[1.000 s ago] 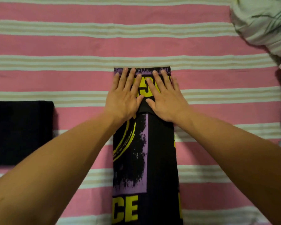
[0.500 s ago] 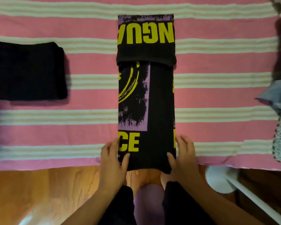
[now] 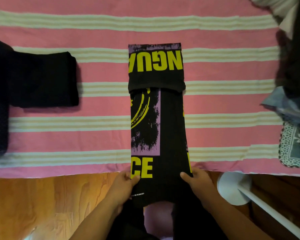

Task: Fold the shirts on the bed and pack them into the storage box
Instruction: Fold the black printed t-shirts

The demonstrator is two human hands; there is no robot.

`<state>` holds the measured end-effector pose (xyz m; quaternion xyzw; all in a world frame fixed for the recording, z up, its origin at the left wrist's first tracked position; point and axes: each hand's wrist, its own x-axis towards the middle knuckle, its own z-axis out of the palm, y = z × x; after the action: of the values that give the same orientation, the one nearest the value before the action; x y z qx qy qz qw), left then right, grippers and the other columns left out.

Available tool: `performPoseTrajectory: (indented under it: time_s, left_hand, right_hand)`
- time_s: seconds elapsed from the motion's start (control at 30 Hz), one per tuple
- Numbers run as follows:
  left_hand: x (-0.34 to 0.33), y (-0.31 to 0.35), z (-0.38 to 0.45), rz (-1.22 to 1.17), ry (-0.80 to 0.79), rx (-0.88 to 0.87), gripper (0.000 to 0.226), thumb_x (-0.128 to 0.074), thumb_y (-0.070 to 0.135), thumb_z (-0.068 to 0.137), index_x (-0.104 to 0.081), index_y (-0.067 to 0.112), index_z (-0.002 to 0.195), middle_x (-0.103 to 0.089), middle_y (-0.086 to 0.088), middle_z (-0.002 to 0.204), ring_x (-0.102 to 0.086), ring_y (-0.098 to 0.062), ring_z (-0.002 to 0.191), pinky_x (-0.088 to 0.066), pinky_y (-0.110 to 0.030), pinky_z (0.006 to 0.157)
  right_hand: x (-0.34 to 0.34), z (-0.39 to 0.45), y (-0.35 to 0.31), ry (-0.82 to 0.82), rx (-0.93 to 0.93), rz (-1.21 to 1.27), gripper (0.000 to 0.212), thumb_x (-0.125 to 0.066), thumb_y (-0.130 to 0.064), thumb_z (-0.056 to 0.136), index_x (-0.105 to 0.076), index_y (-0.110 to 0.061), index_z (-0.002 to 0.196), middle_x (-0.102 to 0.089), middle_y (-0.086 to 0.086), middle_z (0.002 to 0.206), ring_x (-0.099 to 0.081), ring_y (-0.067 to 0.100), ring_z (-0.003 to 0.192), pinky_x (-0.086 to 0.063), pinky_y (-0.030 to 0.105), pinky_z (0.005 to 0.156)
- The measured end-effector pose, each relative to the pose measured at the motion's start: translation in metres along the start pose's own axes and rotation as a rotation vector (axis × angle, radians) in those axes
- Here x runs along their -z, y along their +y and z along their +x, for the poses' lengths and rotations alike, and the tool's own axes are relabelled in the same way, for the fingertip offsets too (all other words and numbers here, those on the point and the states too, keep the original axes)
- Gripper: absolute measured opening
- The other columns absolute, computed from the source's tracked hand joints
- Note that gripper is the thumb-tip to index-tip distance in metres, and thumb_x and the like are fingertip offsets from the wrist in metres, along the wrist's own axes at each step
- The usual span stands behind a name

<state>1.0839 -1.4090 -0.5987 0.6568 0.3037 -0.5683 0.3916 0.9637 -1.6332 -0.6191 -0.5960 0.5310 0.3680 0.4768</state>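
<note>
The left hand [image 3: 124, 183] is seen pinching the near left corner of the black printed shirt [image 3: 170, 129], thumb on top; the right hand [image 3: 197, 181] is seen pinching the near right corner likewise. The shirt is laid lengthwise as a narrow strip across the pink striped bedsheet [image 3: 59, 135], its far end folded back over itself, its near end drawn past the bed edge above the wooden floor [image 3: 42, 205]. A folded dark garment [image 3: 42, 80] is noted at left, patterned fabrics [image 3: 294, 135] at right, a white stand [image 3: 235, 187] beside the right hand.
</note>
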Motion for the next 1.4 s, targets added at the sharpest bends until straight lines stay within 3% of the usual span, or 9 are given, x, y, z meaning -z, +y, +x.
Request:
performPoseTrajectory:
  time_s: [0.07, 0.2, 0.37, 0.43, 0.5, 0.63, 0.83, 1.17, 1.4]
  left_hand:
    - [0.005, 0.017, -0.009, -0.164, -0.024, 0.002, 0.023, -0.061, 0.012, 0.100, -0.058, 0.015, 0.122, -0.078, -0.011, 0.100, -0.076, -0.029, 0.091, -0.059, -0.056, 0.086]
    - [0.024, 0.082, -0.010, -0.462, -0.055, -0.129, 0.028, -0.054, 0.021, 0.103, -0.052, 0.015, 0.131, -0.076, -0.020, 0.102, -0.069, -0.027, 0.077, -0.060, -0.036, 0.062]
    - [0.018, 0.109, 0.026, -0.086, 0.239, -0.340, 0.018, -0.050, 0.028, 0.104, -0.062, 0.019, 0.114, -0.069, -0.003, 0.097, -0.065, -0.024, 0.089, -0.055, -0.041, 0.082]
    - [0.005, 0.104, 0.044, 0.028, 0.236, -0.385, 0.016, -0.054, 0.032, 0.103, -0.065, 0.022, 0.109, -0.070, 0.001, 0.102, -0.065, -0.020, 0.098, -0.054, -0.039, 0.089]
    - [-0.008, 0.096, 0.061, 0.070, 0.257, -0.399, 0.020, -0.056, 0.036, 0.102, -0.063, 0.020, 0.110, -0.069, 0.000, 0.103, -0.065, -0.018, 0.099, -0.051, -0.031, 0.081]
    - [-0.022, 0.084, 0.075, 0.120, 0.413, -0.441, 0.021, -0.060, 0.033, 0.101, -0.057, 0.013, 0.108, -0.062, -0.003, 0.095, -0.061, -0.016, 0.088, -0.044, -0.022, 0.068]
    - [-0.022, 0.073, 0.076, 0.131, 0.481, -0.451, 0.013, -0.060, 0.024, 0.101, -0.055, 0.012, 0.102, -0.058, -0.002, 0.088, -0.055, -0.013, 0.079, -0.040, -0.023, 0.063]
    - [-0.018, 0.025, 0.034, 0.074, 0.351, -0.234, 0.019, -0.057, 0.010, 0.099, -0.061, 0.002, 0.083, -0.060, -0.010, 0.080, -0.054, -0.022, 0.079, -0.041, -0.030, 0.065]
    - [-0.014, 0.051, 0.048, 0.205, 0.331, -0.441, 0.020, -0.063, 0.028, 0.099, -0.052, 0.023, 0.115, -0.060, 0.007, 0.102, -0.058, -0.006, 0.094, -0.045, -0.019, 0.075]
  right_hand:
    - [0.017, -0.012, -0.023, -0.061, -0.058, 0.221, 0.020, -0.066, -0.027, 0.096, -0.065, -0.016, 0.112, -0.073, 0.006, 0.107, -0.070, 0.024, 0.098, -0.058, 0.050, 0.090]
    - [0.069, -0.026, -0.095, -0.186, 0.042, 0.756, 0.027, -0.051, -0.029, 0.104, -0.054, -0.007, 0.120, -0.072, 0.024, 0.110, -0.073, 0.033, 0.096, -0.063, 0.043, 0.074]
    - [0.075, 0.020, -0.125, 0.071, 0.150, 0.423, 0.023, -0.050, -0.032, 0.105, -0.060, -0.013, 0.113, -0.068, 0.006, 0.084, -0.063, 0.024, 0.076, -0.058, 0.047, 0.078]
    - [0.053, 0.043, -0.121, 0.119, 0.234, 0.251, 0.017, -0.055, -0.026, 0.103, -0.057, -0.015, 0.116, -0.064, -0.004, 0.093, -0.060, 0.014, 0.082, -0.049, 0.031, 0.075]
    - [0.033, 0.057, -0.116, 0.174, 0.316, 0.187, 0.024, -0.062, -0.024, 0.099, -0.055, -0.021, 0.122, -0.066, -0.007, 0.106, -0.063, 0.010, 0.092, -0.048, 0.024, 0.076]
    - [0.017, 0.068, -0.095, 0.357, 0.353, 0.223, 0.018, -0.064, -0.026, 0.098, -0.057, -0.024, 0.115, -0.067, 0.001, 0.099, -0.066, 0.021, 0.093, -0.055, 0.038, 0.083]
    - [0.014, 0.054, -0.084, 0.225, 0.381, 0.261, 0.022, -0.056, -0.024, 0.102, -0.057, -0.024, 0.124, -0.066, -0.012, 0.109, -0.062, 0.004, 0.101, -0.048, 0.020, 0.082]
    - [0.011, 0.041, -0.052, 0.246, 0.301, -0.013, 0.015, -0.055, -0.026, 0.103, -0.058, -0.020, 0.116, -0.064, -0.009, 0.102, -0.061, 0.014, 0.098, -0.051, 0.039, 0.086]
    - [0.027, 0.060, -0.077, 0.229, 0.229, 0.238, 0.018, -0.067, -0.031, 0.095, -0.053, -0.033, 0.105, -0.070, -0.005, 0.101, -0.071, 0.018, 0.093, -0.059, 0.047, 0.087]
